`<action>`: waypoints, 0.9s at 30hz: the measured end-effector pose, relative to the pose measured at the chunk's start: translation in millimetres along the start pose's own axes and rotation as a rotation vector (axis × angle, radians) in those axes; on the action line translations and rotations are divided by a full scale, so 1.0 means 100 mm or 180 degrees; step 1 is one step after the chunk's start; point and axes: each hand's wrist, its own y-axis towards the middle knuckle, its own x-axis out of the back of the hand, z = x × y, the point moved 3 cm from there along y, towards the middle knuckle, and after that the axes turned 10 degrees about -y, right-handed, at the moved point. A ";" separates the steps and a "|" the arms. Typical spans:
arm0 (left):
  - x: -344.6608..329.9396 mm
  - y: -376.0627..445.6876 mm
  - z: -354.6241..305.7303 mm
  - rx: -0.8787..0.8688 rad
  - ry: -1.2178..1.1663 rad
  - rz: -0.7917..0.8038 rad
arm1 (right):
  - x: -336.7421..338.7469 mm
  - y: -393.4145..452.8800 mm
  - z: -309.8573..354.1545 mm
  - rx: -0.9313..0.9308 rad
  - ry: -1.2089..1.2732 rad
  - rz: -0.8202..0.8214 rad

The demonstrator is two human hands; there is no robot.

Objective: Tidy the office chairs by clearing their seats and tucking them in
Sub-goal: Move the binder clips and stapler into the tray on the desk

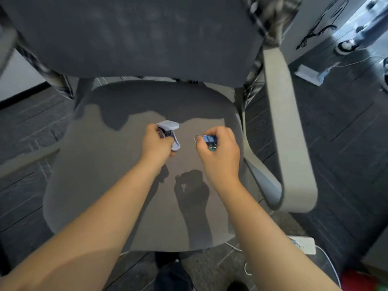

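A grey office chair fills the view, its seat (105, 185) facing me and its dark mesh backrest (134, 36) behind. My left hand (156, 141) grips a light grey stapler (171, 128) just above the middle of the seat. My right hand (220, 151) holds a small blue keyring item (207, 139) with a metal ring, a little to the right of the stapler. Both hands hover over the seat and cast shadows on it.
Grey armrests flank the seat, the right one (283, 114) close to my right hand. A plaid garment (260, 15) hangs over the backrest. A white power strip (302, 245) with cables lies on the dark floor at lower right. Other chair bases (346, 46) stand at upper right.
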 end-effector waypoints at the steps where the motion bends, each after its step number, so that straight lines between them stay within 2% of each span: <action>1: 0.01 -0.11 -0.10 -0.0067 -0.0044 -0.0026 | 0.14 -0.03 0.11 0.0112 0.0033 -0.0060; 6: -0.05 -0.84 -0.70 -0.0618 -0.0058 0.0058 | 0.99 -0.27 0.43 0.0444 0.0147 -0.0334; 11: -0.32 -1.84 -1.12 -0.1027 -0.0177 0.0173 | 2.03 -0.71 0.42 0.0656 0.0159 -0.0577; 15: -0.74 -2.79 -1.32 -0.1304 -0.0382 0.0629 | 2.94 -1.16 0.19 0.0701 0.0083 -0.0787; 19: -1.29 -3.55 -1.44 -0.1300 -0.0442 0.1019 | 3.87 -1.58 -0.18 0.0577 0.0053 -0.1130; 27: -2.60 -4.52 -1.57 -0.1195 -0.0169 0.1918 | 5.42 -2.17 -1.08 -0.0131 -0.0092 -0.2051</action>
